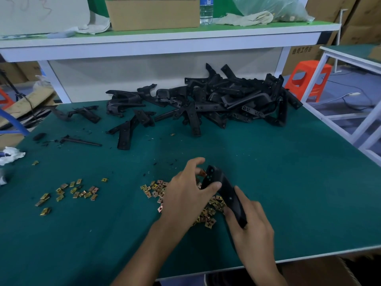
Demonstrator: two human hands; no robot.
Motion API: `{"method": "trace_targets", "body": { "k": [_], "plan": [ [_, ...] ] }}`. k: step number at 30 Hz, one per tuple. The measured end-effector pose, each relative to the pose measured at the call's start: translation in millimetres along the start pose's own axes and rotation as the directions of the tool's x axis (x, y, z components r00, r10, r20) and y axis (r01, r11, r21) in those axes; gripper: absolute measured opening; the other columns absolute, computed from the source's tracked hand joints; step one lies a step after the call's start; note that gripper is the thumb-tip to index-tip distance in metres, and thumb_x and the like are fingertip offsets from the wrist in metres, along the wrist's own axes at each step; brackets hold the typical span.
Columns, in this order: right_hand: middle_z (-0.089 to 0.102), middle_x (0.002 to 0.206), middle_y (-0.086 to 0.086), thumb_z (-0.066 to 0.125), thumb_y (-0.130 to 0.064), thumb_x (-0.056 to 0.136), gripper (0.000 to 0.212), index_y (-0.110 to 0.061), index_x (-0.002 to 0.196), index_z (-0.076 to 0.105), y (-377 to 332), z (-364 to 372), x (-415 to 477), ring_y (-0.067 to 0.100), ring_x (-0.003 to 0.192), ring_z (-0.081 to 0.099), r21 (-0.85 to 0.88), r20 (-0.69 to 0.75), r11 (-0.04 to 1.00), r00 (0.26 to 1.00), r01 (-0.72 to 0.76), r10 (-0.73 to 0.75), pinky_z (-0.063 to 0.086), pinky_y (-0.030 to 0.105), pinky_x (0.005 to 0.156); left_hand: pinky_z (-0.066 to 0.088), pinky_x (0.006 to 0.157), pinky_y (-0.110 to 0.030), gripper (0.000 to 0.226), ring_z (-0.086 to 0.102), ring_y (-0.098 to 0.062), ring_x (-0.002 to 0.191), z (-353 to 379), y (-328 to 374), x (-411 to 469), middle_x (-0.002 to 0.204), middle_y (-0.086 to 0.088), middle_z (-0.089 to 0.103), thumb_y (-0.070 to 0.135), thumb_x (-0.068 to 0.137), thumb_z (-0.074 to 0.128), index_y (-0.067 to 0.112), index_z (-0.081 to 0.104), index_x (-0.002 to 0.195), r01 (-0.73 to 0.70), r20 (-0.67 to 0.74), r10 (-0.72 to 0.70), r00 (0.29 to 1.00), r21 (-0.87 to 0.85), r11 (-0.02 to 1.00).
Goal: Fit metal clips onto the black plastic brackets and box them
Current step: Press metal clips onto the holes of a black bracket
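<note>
Black bracket (pixel 228 195): right hand (pixel 253 228) grips near end; left hand (pixel 185 193) pinches far end (clip (pixel 203 172) at its fingertips (pixel 199 161)).

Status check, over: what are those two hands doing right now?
Right hand grips bracket at lower end. Left hand holds its top, clip at fingertips. Clip pile underneath; nothing in the way.

bare forearms, bare grips
the left grip (pixel 185 195) and the right grip (pixel 252 222) are a person's bare hands with slim fingers; both wrists and forearms run uncovered to the lower edge of view.
</note>
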State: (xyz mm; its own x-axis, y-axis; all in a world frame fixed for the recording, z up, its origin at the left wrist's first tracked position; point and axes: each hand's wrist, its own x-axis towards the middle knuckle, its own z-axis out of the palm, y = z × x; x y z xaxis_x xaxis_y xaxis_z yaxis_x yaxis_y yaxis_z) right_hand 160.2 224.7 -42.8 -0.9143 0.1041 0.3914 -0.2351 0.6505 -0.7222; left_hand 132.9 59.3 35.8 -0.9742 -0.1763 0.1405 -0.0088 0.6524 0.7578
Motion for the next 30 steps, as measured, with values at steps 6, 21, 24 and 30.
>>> {"method": "trace_targets", "body": {
  "k": [6,21,24,30],
  "plan": [
    [0.057,0.095,-0.009,0.082,-0.023,0.084,0.061,-0.026,0.14,0.06,-2,-2,0,0.006,0.08,0.058,0.014,0.002,1.0,1.0,-0.008,0.007,0.05,0.032,0.064,0.037,0.074,-0.025,0.064,0.052,0.0,0.084,5,4,-1,0.101,0.027,0.054,0.059,0.084,0.065,0.046,0.035,0.139,-0.067,-0.093,0.08,0.992,0.142,0.988],
    [0.058,0.098,-0.011,0.082,-0.021,0.084,0.059,-0.024,0.138,0.061,-3,-2,1,0.006,0.088,0.057,0.042,0.012,0.998,0.999,-0.052,0.052,0.047,0.028,0.068,0.044,0.08,-0.029,0.057,0.059,-0.005,0.099,13,-1,-4,0.108,0.02,0.065,0.052,0.09,0.062,0.046,0.035,0.14,-0.12,-0.077,0.132,0.988,0.145,0.982],
    [0.06,0.106,-0.012,0.08,-0.022,0.086,0.057,-0.025,0.139,0.059,-3,-2,3,-0.001,0.095,0.057,0.105,0.0,0.989,0.995,-0.102,0.103,0.045,0.023,0.079,0.041,0.086,-0.028,0.059,0.055,-0.005,0.111,17,-4,-8,0.121,0.021,0.062,0.058,0.089,0.061,0.05,0.032,0.141,-0.115,-0.016,0.116,0.993,0.072,0.991],
    [0.053,0.119,-0.026,0.075,-0.026,0.091,0.055,-0.03,0.142,0.055,-4,-12,-1,-0.015,0.11,0.05,0.227,-0.035,0.955,0.978,-0.194,0.207,0.041,0.011,0.095,0.042,0.091,-0.025,0.062,0.055,-0.007,0.122,29,9,-15,0.136,0.016,0.059,0.059,0.087,0.064,0.043,0.041,0.143,-0.174,0.057,0.174,0.983,-0.011,0.985]
  ]
}}
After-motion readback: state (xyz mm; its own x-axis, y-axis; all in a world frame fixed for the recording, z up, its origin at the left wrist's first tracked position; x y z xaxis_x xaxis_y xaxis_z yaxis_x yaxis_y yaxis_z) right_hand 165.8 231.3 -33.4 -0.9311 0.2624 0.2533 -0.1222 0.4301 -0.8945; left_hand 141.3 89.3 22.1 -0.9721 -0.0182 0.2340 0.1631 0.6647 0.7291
